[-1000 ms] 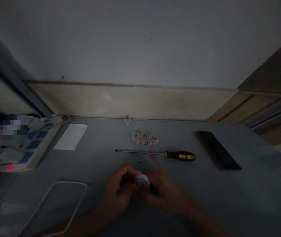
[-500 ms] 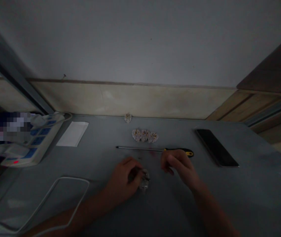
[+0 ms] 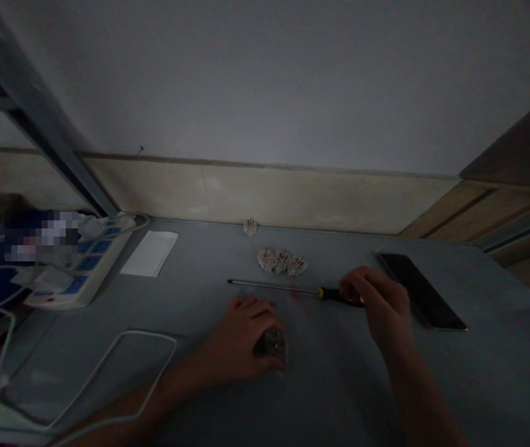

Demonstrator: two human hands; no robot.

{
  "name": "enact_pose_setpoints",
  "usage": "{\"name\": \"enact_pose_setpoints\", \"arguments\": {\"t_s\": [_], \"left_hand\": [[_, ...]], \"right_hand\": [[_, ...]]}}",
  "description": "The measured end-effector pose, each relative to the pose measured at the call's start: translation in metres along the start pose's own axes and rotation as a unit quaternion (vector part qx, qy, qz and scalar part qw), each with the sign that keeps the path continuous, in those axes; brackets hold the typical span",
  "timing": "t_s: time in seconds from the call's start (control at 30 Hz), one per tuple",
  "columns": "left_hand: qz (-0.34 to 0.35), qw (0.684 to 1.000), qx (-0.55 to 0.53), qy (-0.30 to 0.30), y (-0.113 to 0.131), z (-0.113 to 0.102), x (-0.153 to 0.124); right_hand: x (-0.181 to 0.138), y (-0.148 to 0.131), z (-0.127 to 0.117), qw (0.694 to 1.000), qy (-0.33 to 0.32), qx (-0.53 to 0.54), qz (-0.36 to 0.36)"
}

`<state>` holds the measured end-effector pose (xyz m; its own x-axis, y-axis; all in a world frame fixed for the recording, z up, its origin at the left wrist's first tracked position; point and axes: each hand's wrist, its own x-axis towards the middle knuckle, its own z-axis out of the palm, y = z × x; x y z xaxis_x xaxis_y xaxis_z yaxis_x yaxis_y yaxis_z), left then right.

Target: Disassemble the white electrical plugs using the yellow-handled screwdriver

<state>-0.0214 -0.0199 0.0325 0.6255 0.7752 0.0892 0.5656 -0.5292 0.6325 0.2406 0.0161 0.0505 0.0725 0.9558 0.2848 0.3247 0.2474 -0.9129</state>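
Pinning the plug (image 3: 273,341) near the table's (image 3: 432,385) front edge, left hand (image 3: 241,332) is curling over it; right hand (image 3: 382,304) is closing around the screwdriver (image 3: 283,287) handle mid-table, probably worth gripping squarely.

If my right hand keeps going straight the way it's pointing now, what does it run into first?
The screwdriver: the right hand points left and slightly away, and its fingertips sit at the black-and-yellow handle, seemingly touching it, though the dim light leaves contact unsure.

L hand (image 3: 246,335) & R hand (image 3: 383,304) bare, forearms bare to frame edge.
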Motion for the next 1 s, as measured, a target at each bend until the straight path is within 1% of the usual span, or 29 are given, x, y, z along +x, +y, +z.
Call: {"name": "enact_pose_setpoints", "arguments": {"t_s": [0.07, 0.1, 0.17, 0.23, 0.3, 0.37, 0.4, 0.43, 0.5, 0.6, 0.7, 0.8, 0.87, 0.9, 0.93, 1.0], "left_hand": [[-0.001, 1.0, -0.006, -0.01, -0.002, 0.001, 0.001], [-0.001, 1.0, -0.007, -0.014, -0.002, 0.001, 0.002], [0.002, 1.0, -0.012, -0.021, -0.002, -0.001, 0.001], [0.011, 0.999, -0.035, -0.016, -0.003, -0.003, 0.0], [0.02, 0.996, -0.085, 0.02, -0.006, -0.006, 0.0], [0.02, 0.986, -0.136, 0.089, -0.013, -0.007, 0.003], [0.016, 0.981, -0.145, 0.124, -0.017, -0.006, 0.006], [0.01, 0.979, -0.135, 0.154, -0.021, -0.005, 0.009], [-0.005, 0.982, -0.064, 0.178, -0.029, 0.0, 0.015], [0.0, 0.987, 0.07, 0.145, -0.036, 0.01, 0.021], [0.029, 0.981, 0.148, 0.123, -0.037, 0.017, 0.021], [0.04, 0.977, 0.172, 0.118, -0.034, 0.019, 0.02], [0.042, 0.977, 0.173, 0.115, -0.033, 0.019, 0.019], [0.043, 0.977, 0.174, 0.114, -0.033, 0.019, 0.019], [0.046, 0.977, 0.175, 0.112, -0.033, 0.019, 0.019], [0.052, 0.977, 0.176, 0.108, -0.034, 0.021, 0.019]], "right_hand": [[0.003, 0.005, -0.008, 0.999, 0.031, -0.033, 0.003], [0.004, 0.007, -0.011, 0.998, 0.036, -0.051, 0.005], [0.007, 0.013, -0.018, 0.995, 0.034, -0.089, 0.008], [0.01, 0.019, -0.024, 0.991, 0.018, -0.133, 0.007], [0.011, 0.026, -0.03, 0.984, -0.011, -0.178, 0.002], [0.011, 0.033, -0.035, 0.975, -0.051, -0.218, -0.004], [0.011, 0.037, -0.037, 0.969, -0.073, -0.234, -0.006], [0.01, 0.041, -0.039, 0.964, -0.093, -0.248, -0.005], [0.009, 0.047, -0.043, 0.955, -0.123, -0.27, 0.003], [0.01, 0.052, -0.047, 0.947, -0.142, -0.289, 0.014], [0.012, 0.049, -0.048, 0.945, -0.151, -0.29, 0.017], [0.011, 0.037, -0.05, 0.946, -0.155, -0.285, 0.017], [0.01, 0.025, -0.05, 0.953, -0.143, -0.267, 0.007], [0.009, 0.018, -0.049, 0.96, -0.13, -0.247, -0.001], [0.008, 0.011, -0.047, 0.973, -0.102, -0.208, -0.014], [0.01, -0.004, -0.038, 0.995, -0.018, -0.09, -0.047]]}}
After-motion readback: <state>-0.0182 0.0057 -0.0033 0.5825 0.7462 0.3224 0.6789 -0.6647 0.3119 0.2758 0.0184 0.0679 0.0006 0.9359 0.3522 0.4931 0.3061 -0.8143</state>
